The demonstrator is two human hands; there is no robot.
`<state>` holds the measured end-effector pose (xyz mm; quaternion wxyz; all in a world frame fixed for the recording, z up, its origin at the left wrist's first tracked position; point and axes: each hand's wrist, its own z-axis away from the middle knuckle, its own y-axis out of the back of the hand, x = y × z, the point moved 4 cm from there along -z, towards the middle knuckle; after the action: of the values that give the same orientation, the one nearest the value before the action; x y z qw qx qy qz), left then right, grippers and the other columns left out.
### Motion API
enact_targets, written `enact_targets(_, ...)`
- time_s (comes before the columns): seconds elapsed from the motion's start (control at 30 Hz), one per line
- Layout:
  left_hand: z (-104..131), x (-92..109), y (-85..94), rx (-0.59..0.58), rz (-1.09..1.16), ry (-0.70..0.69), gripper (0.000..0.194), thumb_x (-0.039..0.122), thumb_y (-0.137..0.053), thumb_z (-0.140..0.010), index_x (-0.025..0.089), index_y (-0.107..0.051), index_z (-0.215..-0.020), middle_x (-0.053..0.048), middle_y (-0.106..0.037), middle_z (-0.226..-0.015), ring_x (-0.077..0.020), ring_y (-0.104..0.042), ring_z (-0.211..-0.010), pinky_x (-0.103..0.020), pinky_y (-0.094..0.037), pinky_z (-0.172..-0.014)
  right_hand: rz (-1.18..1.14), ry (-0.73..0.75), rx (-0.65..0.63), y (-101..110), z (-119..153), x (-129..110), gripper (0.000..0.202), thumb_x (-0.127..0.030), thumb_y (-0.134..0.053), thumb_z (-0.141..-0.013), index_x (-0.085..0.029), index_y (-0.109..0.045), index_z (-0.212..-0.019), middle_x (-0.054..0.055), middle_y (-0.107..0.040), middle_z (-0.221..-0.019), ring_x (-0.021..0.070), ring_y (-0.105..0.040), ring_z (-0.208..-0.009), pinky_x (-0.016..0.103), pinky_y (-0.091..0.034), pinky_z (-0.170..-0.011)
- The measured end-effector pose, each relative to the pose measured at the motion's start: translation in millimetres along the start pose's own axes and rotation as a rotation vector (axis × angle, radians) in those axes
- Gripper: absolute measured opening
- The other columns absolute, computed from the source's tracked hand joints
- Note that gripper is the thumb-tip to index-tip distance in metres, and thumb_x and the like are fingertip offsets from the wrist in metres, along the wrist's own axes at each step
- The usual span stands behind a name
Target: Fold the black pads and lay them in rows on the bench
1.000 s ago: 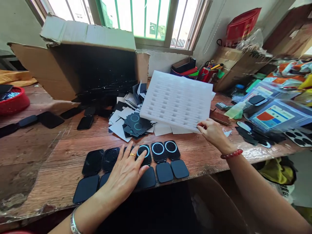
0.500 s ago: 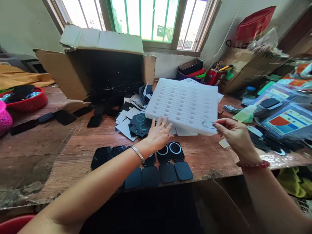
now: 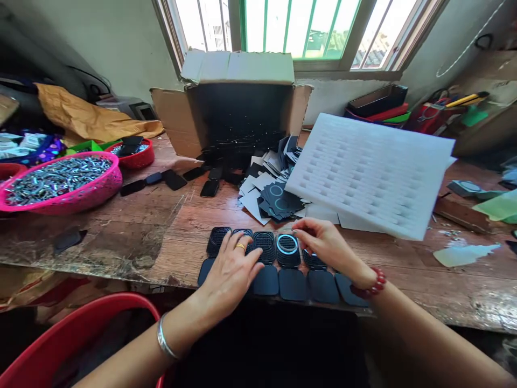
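A row of black hinged square cases lies open along the table's front edge, with ridged halves (image 3: 264, 247) at the back and smooth flat halves (image 3: 292, 284) in front. My right hand (image 3: 323, 242) is closed, thumb and finger pinched at the edge of a thin pale ring (image 3: 287, 244). That ring is over the ridged half of one case; whether it touches the case, I cannot tell. My left hand (image 3: 234, 264) lies with fingers spread across the cases on the left, holding nothing, and it covers parts of them.
A white foam sheet with slots (image 3: 371, 172) lies at right on loose papers. Dark cards with rings (image 3: 278, 200) are piled beside it. Behind stands an open carton (image 3: 238, 67). At left are a pink basket of metal pins (image 3: 81, 202) and a red bowl (image 3: 139, 157).
My right hand has moved with the ring from the foam sheet's corner to the row of cases. My left hand has left the sheet's edge for the cases. The view has swung left.
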<state>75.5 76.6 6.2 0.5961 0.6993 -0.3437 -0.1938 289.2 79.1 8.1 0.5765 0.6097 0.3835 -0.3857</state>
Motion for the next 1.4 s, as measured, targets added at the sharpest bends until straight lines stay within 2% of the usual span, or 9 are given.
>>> enact_targets(0.13,19.1,5.3,-15.5,-0.066,-0.049,0.030,0.034,0.037,-0.066,-0.089,0.024,-0.069,-0.120,-0.013,-0.061,-0.128,-0.0372,-0.047,-0.130,-0.062,-0.035,-0.111,0.137,-0.008,-0.093,-39.2,-23.1,3.6,0.017,-0.030,-0.053,-0.085,-0.018,-0.065,-0.081,-0.004,-0.057,-0.052,0.0119,-0.050,-0.043,0.023,-0.041,-0.044)
enact_targets(0.3,21.9,3.2,-20.0,-0.082,-0.043,0.055,0.040,0.041,-0.066,-0.088,0.025,-0.066,-0.125,-0.012,-0.060,-0.130,-0.0378,-0.046,-0.132,-0.061,-0.032,-0.113,0.321,0.044,-0.104,-59.4,-41.6,11.1,0.014,-0.017,-0.056,-0.084,-0.016,-0.069,-0.080,-0.002,-0.060,-0.055,0.0139,-0.054,-0.050,0.025,-0.044,-0.054)
enact_targets(0.47,20.9,1.2,-16.4,-0.092,0.012,0.049,0.042,0.042,-0.067,-0.088,0.025,-0.065,-0.126,-0.012,-0.061,-0.130,-0.0370,-0.043,-0.135,-0.063,-0.031,-0.113,0.530,0.171,-0.080,-65.8,-41.9,11.3,0.020,-0.008,-0.055,-0.086,-0.016,-0.072,-0.079,0.008,-0.066,-0.081,0.0182,-0.060,-0.075,0.029,-0.045,-0.074)
enact_targets(0.7,20.9,-2.0,-23.6,-0.152,0.078,-0.031,0.048,0.048,-0.060,-0.091,0.019,-0.060,-0.130,-0.010,-0.050,-0.148,-0.0404,-0.026,-0.145,-0.066,-0.025,-0.115,0.693,0.234,-0.164,-60.0,-18.6,9.8,0.029,-0.002,-0.048,-0.085,-0.016,-0.074,-0.085,0.009,-0.063,-0.087,0.0196,-0.059,-0.080,0.029,-0.044,-0.074)
enact_targets(0.93,19.9,-2.5,-30.4,-0.078,0.026,-0.073,0.041,0.049,-0.062,-0.090,0.022,-0.064,-0.121,-0.007,-0.058,-0.141,-0.0381,-0.037,-0.140,-0.065,-0.026,-0.115,0.859,0.249,-0.228,-56.8,1.3,-3.0,0.024,-0.008,-0.050,-0.091,-0.016,-0.072,-0.095,0.011,-0.064,-0.097,0.0203,-0.060,-0.087,0.027,-0.044,-0.071)
enact_targets(1.03,17.0,-6.5,-36.0,-0.025,-0.021,-0.093,0.039,0.048,-0.063,-0.089,0.022,-0.066,-0.118,-0.009,-0.064,-0.134,-0.0393,-0.043,-0.136,-0.066,-0.030,-0.111,0.753,0.270,-0.045,-20.4,0.5,-5.2,0.013,-0.013,-0.057,-0.090,-0.019,-0.068,-0.089,0.006,-0.065,-0.094,0.0161,-0.061,-0.081,0.025,-0.045,-0.071)
enact_targets(1.2,-2.6,-7.1,-37.9,0.063,-0.067,-0.207,0.046,0.045,-0.060,-0.091,0.018,-0.061,-0.128,-0.016,-0.060,-0.136,-0.0399,-0.046,-0.134,-0.064,-0.038,-0.107,0.790,0.101,0.402,114.4,14.1,14.3,0.013,-0.013,-0.056,-0.086,-0.018,-0.064,-0.076,0.005,-0.066,-0.078,0.0186,-0.060,-0.074,0.029,-0.045,-0.070)
enact_targets(1.3,-32.6,7.5,-33.3,0.040,-0.024,-0.236,0.048,0.043,-0.060,-0.092,0.019,-0.057,-0.133,-0.015,-0.053,-0.145,-0.0363,-0.041,-0.139,-0.057,-0.038,-0.110,0.842,0.009,0.562,186.9,30.9,30.2,0.013,-0.013,-0.055,-0.079,-0.017,-0.065,-0.072,0.009,-0.066,-0.077,0.0233,-0.060,-0.076,0.035,-0.046,-0.074)
enact_targets(1.4,-77.7,34.3,-30.5,-0.019,0.009,-0.243,0.048,0.040,-0.057,-0.094,0.017,-0.054,-0.136,-0.015,-0.046,-0.151,-0.0337,-0.033,-0.144,-0.054,-0.034,-0.114,0.847,-0.036,0.626,223.0,38.9,45.9,0.014,-0.013,-0.055,-0.076,-0.015,-0.069,-0.074,0.011,-0.067,-0.081,0.0245,-0.061,-0.076,0.036,-0.047,-0.074)
